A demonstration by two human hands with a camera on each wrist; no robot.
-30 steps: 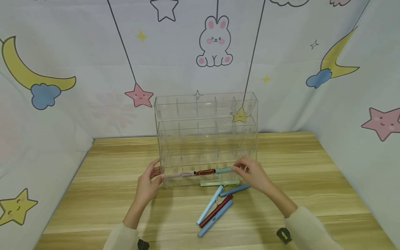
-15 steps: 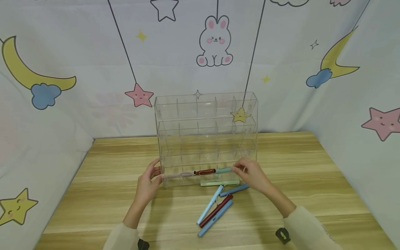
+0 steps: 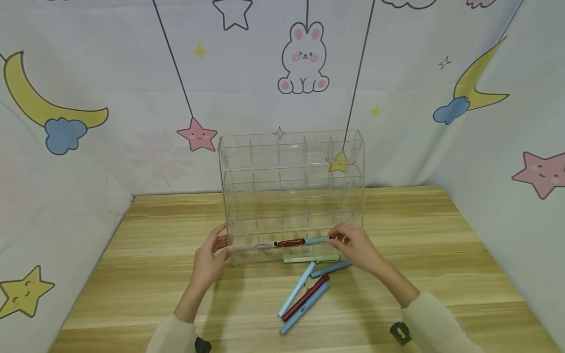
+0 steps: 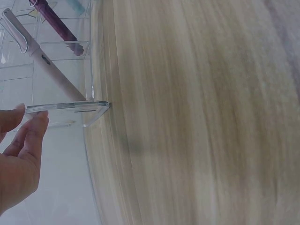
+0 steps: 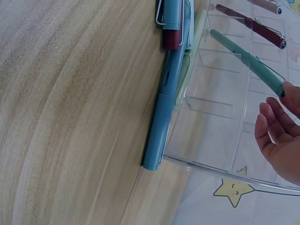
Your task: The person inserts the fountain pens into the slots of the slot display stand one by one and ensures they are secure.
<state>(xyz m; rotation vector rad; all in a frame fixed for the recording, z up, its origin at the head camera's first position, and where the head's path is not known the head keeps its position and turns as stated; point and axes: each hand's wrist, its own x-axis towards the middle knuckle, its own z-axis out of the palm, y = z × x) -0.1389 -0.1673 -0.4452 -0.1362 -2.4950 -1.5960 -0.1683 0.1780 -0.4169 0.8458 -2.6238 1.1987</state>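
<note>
A clear acrylic pen rack (image 3: 291, 144) with several tiers stands upright on the table. My left hand (image 3: 211, 257) grips its left side panel, thumb on one face and fingers on the other, as the left wrist view shows. Across a low tier lie a pale pinkish pen (image 4: 58, 77), a dark red pen (image 3: 290, 242) and a green pen (image 5: 255, 65), end to end. My right hand (image 3: 358, 247) pinches the capped end of the green pen, the thumb at its tip. The other fingers curl below it in the right wrist view.
A light green pen (image 3: 309, 259) lies along the rack's foot. Before it on the wooden table (image 3: 154, 294) are a blue pen (image 5: 161, 117), a light blue pen (image 3: 295, 290), another dark red pen (image 3: 304, 298) and another blue pen (image 3: 304, 309). A printed curtain (image 3: 256, 98) hangs behind.
My right fingertips have shifted slightly to the right at the green pen's end, where its dark tip now shows. The left hand, rack and loose pens stay as they were.
</note>
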